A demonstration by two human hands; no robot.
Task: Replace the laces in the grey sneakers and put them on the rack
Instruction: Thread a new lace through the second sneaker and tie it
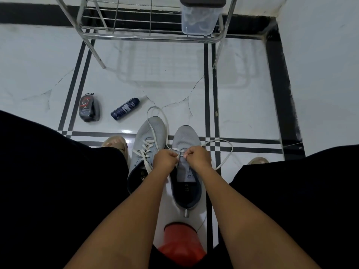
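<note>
- Both grey sneakers stood side by side on the tiled floor (174,74) between the person's knees, toes toward the rack (151,36), probably so each could go straight forward onto it.
- The left sneaker (145,144) already carried a criss-crossed lace; the right sneaker (186,152) was only started at its lowest eyelets.
- The left hand (164,159) and right hand (198,157) each pinched the white lace (223,162) with curled fingers just above the right sneaker's tongue; which eyelet was being fed could not quite be made out.
- Loose lace looped past both toes.
- A spray bottle (125,108) and a dark case (89,108) lay well left; open floor remained ahead.
</note>
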